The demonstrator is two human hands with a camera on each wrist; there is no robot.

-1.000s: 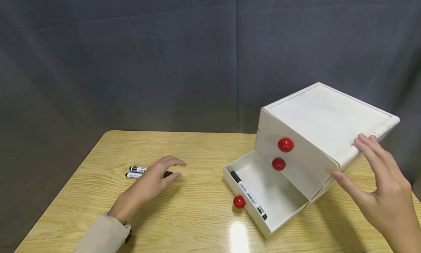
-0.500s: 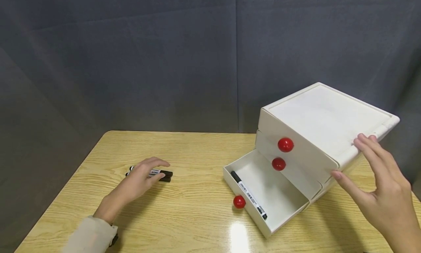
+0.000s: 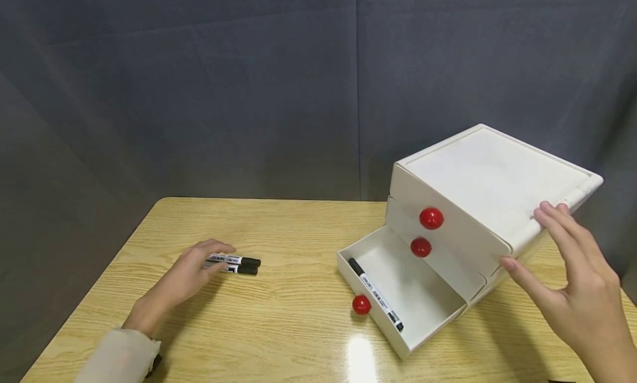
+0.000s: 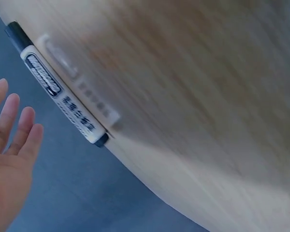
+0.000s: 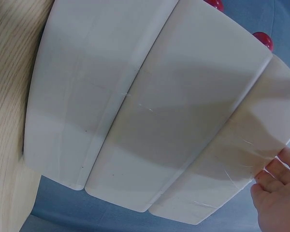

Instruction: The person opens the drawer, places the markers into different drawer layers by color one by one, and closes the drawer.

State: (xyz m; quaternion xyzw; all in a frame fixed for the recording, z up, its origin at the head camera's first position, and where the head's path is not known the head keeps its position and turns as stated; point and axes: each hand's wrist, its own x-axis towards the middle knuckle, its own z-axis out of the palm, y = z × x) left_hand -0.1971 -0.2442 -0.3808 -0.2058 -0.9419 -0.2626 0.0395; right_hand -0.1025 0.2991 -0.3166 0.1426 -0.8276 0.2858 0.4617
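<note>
Two black-capped white whiteboard markers (image 3: pixel 247 261) lie side by side on the wooden table, their left parts hidden by my left hand (image 3: pixel 184 275). That hand hovers low over them with fingers loosely extended; in the left wrist view, a gap separates the fingers from the near marker (image 4: pixel 63 92). On the right stands a white three-drawer cabinet (image 3: pixel 497 176), its bottom drawer (image 3: pixel 425 294) pulled out. Inside the drawer, along its front wall, lies another whiteboard marker (image 3: pixel 376 295). My right hand (image 3: pixel 579 278) rests its fingertips on the cabinet's top edge, thumb near the front corner.
Red round knobs (image 3: pixel 431 218) stick out from the drawer fronts; the lowest knob (image 3: pixel 361 304) juts over the table (image 3: pixel 293 316). A dark grey curtain (image 3: pixel 249 95) hangs behind the table's back edge.
My left hand has moved left along the two table markers, uncovering their black caps and part of their barrels. My right hand, the cabinet and the open drawer stay put.
</note>
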